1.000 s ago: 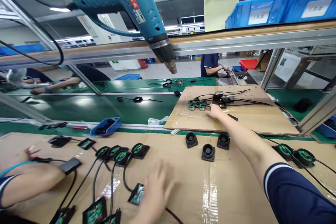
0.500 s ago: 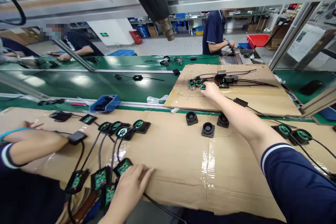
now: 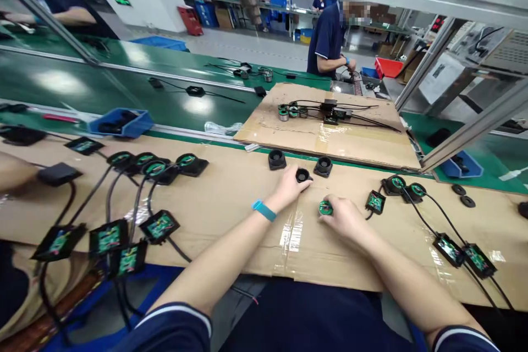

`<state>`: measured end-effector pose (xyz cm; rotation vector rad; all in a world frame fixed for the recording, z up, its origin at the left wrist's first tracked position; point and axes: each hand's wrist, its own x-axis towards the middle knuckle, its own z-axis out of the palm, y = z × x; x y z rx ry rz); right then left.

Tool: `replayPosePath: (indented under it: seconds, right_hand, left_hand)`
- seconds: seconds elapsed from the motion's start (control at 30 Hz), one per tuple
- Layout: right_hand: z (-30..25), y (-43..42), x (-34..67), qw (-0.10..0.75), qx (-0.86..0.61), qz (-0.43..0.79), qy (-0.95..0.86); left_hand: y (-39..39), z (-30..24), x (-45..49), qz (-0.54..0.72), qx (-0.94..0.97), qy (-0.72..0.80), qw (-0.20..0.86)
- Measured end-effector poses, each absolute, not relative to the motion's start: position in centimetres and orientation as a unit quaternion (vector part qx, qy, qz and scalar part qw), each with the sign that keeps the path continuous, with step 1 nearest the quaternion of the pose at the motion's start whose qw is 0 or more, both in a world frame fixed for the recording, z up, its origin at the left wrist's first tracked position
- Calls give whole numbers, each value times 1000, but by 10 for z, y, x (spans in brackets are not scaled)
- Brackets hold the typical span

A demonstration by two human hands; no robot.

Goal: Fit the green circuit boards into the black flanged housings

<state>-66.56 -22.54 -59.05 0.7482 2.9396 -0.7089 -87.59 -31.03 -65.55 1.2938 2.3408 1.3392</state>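
Note:
My left hand [image 3: 286,188], with a turquoise band at the wrist, grips a black square fan housing [image 3: 303,175] with a round cup, low over the cardboard. To its right, my right hand [image 3: 345,219] holds a round motor stator [image 3: 325,208] with a green circuit board on its face, thumb and fingers closed round its edge. Two like housings stand close by: one housing [image 3: 276,159] behind my left hand, another housing [image 3: 323,166] to its right. Beyond my right hand lies a small black box [image 3: 375,202] with a green board inside; its link to the stator is hidden.
Wired fan units [image 3: 154,169] and open circuit boxes [image 3: 108,236] lie at left, beside another person's arm [image 3: 16,173]. More wired boxes [image 3: 478,260] lie at right. A raised cardboard sheet [image 3: 264,121] bears stators and cables. A blue bin [image 3: 136,126] stands behind.
My right hand has come back from the raised cardboard with a stator. My left hand has moved from the circuit boxes to a fan housing and gripped it. The view has shifted right.

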Motion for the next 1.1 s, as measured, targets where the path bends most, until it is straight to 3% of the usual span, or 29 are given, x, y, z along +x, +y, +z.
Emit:
replayPosePath:
  seconds: [0.13, 0.2, 0.47, 0.73, 0.93, 1.1]
  right_hand:
    - [-624, -230, -653, -17, 229, -272, 935]
    - [-629, -226, -652, -46, 198, -293, 934]
    - [-644, -218, -649, -115, 195, -321, 920]
    - [-620, -240, -664, -336, 181, -331, 863]
    - [-634, -257, -683, -354, 117, -302, 877]
    - [-644, -259, -687, -360, 160, -311, 864]
  left_hand:
    - [-341, -652, -867, 447, 557, 662, 226]
    - [-350, -653, -857, 454, 540, 663, 248]
    - [-352, -685, -819, 526, 369, 755, 131]
    - [-360, -688, -820, 534, 504, 678, 35]
    - [-364, -692, -815, 517, 550, 656, 16]
    - [-363, -693, -815, 526, 547, 651, 11]
